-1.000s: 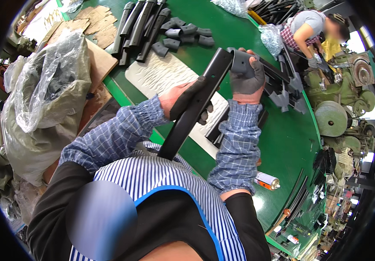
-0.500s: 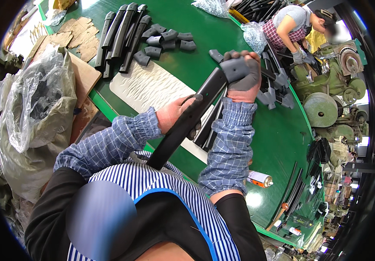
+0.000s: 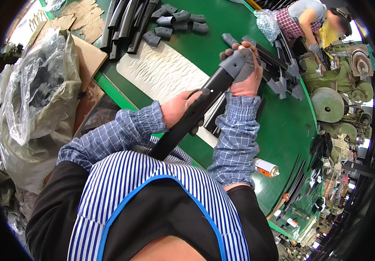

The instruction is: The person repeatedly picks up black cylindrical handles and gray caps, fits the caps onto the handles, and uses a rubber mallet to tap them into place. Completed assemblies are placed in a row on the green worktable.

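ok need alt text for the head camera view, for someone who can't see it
Seen from above, a person at a green table holds a long black bar slanted toward their body: the left hand grips its middle, the gloved right hand holds a grey cap on its far end. More grey caps lie beyond.

Left hand [image 3: 179, 106] grips black bar [image 3: 196, 114] mid-length; right hand [image 3: 245, 71] clamps grey end cap [image 3: 232, 64], above green surface [image 3: 283, 143].
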{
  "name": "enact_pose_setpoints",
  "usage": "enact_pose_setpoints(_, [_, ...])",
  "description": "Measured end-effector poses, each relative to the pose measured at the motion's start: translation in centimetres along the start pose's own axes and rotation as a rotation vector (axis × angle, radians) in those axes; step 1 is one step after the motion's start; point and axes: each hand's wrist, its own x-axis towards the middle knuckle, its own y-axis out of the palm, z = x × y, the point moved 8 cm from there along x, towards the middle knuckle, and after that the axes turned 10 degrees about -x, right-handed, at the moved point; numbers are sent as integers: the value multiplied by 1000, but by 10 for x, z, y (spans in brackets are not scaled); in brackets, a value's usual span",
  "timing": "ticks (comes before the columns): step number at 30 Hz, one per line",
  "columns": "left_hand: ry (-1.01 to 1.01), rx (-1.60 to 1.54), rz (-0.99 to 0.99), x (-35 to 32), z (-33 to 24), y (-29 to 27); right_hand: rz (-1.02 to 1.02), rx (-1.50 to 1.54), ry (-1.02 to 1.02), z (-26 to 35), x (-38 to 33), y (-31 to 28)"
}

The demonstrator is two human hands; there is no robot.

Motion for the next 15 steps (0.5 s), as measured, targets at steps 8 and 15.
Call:
enact_pose_setpoints(8, [41, 88, -18, -2, -8, -6, 28, -36, 31, -18, 1, -6])
enact_pose_setpoints(15, [561, 899, -643, -5, -115, -60, -155, -472, -62, -109, 54, 0])
